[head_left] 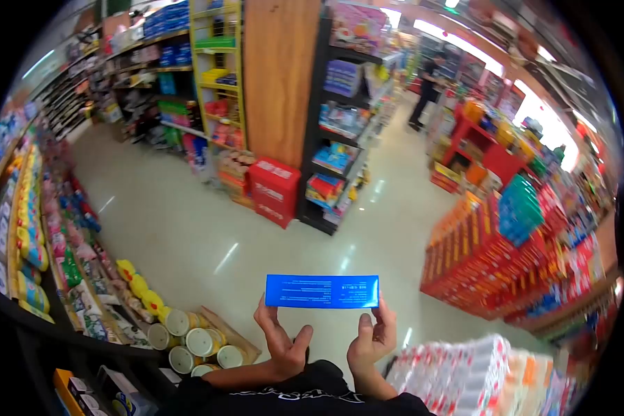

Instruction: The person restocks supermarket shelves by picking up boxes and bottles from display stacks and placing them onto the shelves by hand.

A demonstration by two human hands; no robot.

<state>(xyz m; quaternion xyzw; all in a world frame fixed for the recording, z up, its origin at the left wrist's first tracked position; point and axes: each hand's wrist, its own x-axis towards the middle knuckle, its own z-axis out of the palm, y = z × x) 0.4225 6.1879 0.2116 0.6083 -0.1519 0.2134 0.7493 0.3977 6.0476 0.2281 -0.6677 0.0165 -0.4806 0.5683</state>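
Note:
A long blue box [322,291] with small white print is held level in front of the body, in the lower middle of the head view. My left hand [283,341] grips its left end, with the fingers behind the box and the thumb below its near edge. On the right end, my right hand [373,340] holds it the same way, the thumb raised near the lower edge. The box's far side and the fingertips behind it are hidden.
Shelves [21,229] of packaged goods curve along the left, above round tins [200,342]. A red box [275,192] stands by a dark shelf [317,132]. Stacked red cartons [478,263] and wrapped white packs [451,378] are at right. A person [428,90] stands far back.

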